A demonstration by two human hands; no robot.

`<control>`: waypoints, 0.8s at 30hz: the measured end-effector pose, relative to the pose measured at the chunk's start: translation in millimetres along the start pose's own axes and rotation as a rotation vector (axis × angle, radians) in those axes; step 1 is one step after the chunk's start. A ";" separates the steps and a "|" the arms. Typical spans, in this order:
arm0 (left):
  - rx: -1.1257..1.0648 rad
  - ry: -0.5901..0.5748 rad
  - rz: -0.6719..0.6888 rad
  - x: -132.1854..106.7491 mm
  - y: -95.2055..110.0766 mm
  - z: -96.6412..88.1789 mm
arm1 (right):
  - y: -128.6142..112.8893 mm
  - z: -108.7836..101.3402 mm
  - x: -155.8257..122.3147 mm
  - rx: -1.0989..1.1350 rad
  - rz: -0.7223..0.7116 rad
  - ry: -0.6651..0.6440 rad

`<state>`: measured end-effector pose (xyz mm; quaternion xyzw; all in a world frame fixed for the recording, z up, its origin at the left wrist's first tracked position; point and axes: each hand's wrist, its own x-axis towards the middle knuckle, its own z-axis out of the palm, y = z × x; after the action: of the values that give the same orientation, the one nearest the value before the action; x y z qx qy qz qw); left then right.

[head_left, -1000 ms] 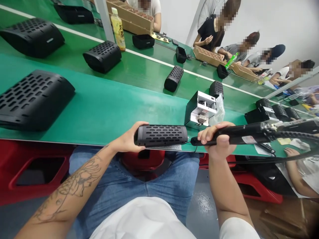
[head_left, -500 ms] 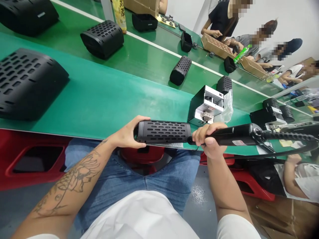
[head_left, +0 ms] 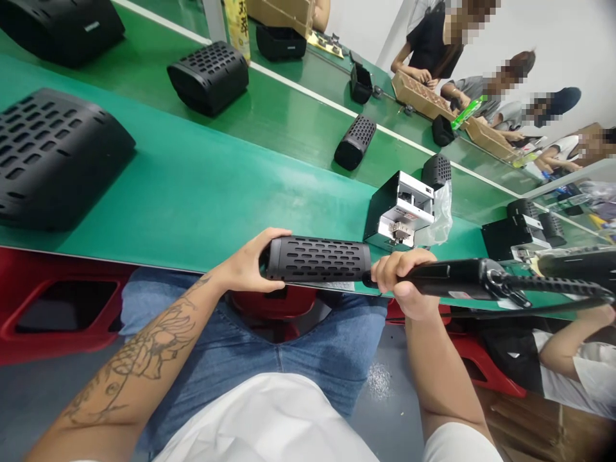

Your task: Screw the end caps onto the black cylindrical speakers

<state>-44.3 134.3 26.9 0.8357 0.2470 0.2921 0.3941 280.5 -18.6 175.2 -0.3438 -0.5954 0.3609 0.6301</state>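
A black perforated housing, like a speaker shell [head_left: 320,258], lies on its side at the near edge of the green bench. My left hand [head_left: 250,262] grips its left end, thumb on the near side and fingers on the far side. In my right hand [head_left: 407,279] is a black electric screwdriver [head_left: 452,277], held level with its cable running off to the right. The screwdriver's tip points left and meets the housing's right end; the exact contact spot is hidden by my fingers. Just beyond my right hand stands a black-and-silver screw feeder [head_left: 400,212].
More black housings [head_left: 62,157] stand on the bench at left and along the green conveyor [head_left: 283,128]. A clear plastic bag [head_left: 441,215] hangs by the feeder. A yellow bottle [head_left: 237,32] stands farther back. Several people work across the line; another person's arm [head_left: 572,340] is at right.
Both hands keep their hold on the housing and the screwdriver. The screwdriver's rear end has dropped slightly toward me, and the view has shifted a little.
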 end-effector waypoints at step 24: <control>-0.030 -0.049 -0.116 -0.2 10.0 9.5 | -1.9 -50.3 44.3 -0.162 -0.222 0.589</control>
<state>-36.2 123.6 29.9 0.8209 0.2806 0.2520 0.4289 332.1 18.5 196.3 -0.4155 -0.4483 0.1263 0.7813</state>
